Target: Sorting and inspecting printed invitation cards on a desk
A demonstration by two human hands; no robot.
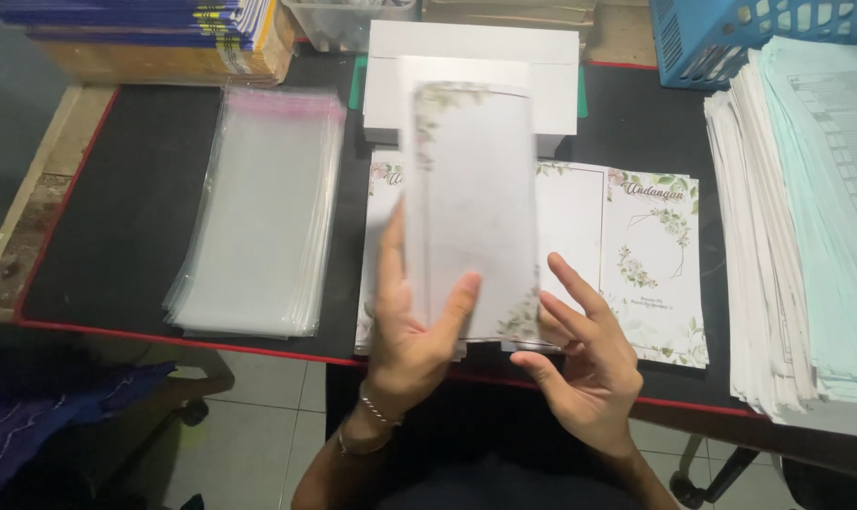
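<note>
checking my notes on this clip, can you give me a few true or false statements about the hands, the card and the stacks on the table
1. The left hand holds a tall folded card with leaf prints at its corners. True.
2. The right hand grips a pair of scissors. False: it is open, fingers spread, beside the card's lower edge, holding nothing.
3. A stack of clear plastic sleeves lies to the left of the card. True.
4. The blue basket sits at the near left corner of the table. False: it is at the far right.
5. The printed floral sheets hang on a wall. False: they lie flat on the black table mat.
</note>
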